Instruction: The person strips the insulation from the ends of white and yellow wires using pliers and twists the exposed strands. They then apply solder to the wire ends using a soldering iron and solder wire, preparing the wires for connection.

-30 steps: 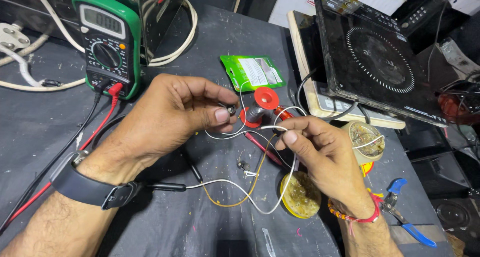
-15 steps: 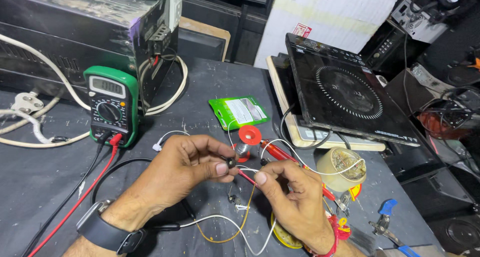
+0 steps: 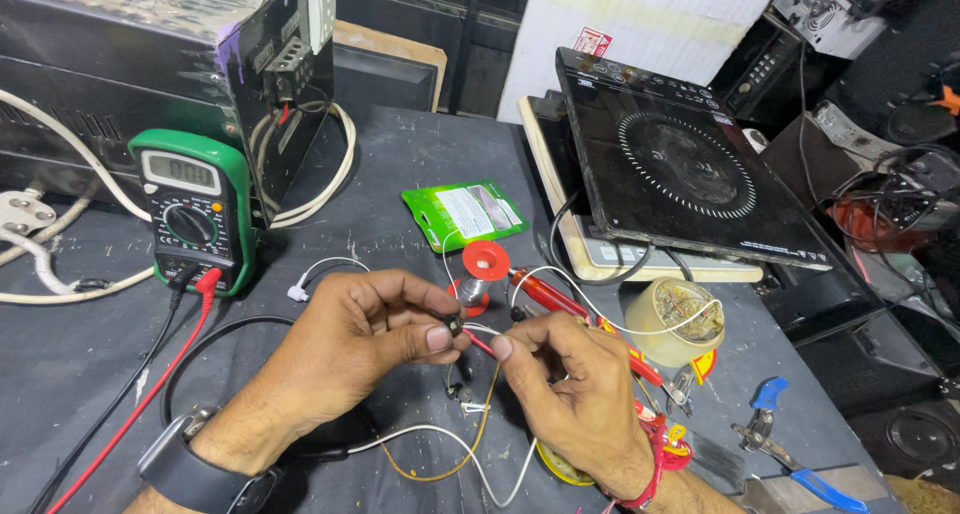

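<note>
My left hand (image 3: 355, 339) pinches a small black component (image 3: 454, 324) between thumb and forefinger above the dark table (image 3: 400, 154). My right hand (image 3: 570, 374) faces it, fingertips pinched on a thin red wire (image 3: 478, 342) that runs to the component. White and yellow wires (image 3: 440, 439) trail below both hands. A red solder spool (image 3: 484, 264) stands just behind the hands. A black watch (image 3: 190, 469) is on my left wrist, a red band on the right.
A green multimeter (image 3: 190, 209) with red and black leads stands at left. A green packet (image 3: 464, 214) lies mid-table. A black induction cooktop (image 3: 680, 164) sits at right, a clear cup (image 3: 678, 319) of parts before it. Blue-handled pliers (image 3: 775, 444) lie at lower right.
The view has tilted up and shifted, showing more of the black box and cooktop. Both hands have stayed together on the small component and wires, now lower in the frame.
</note>
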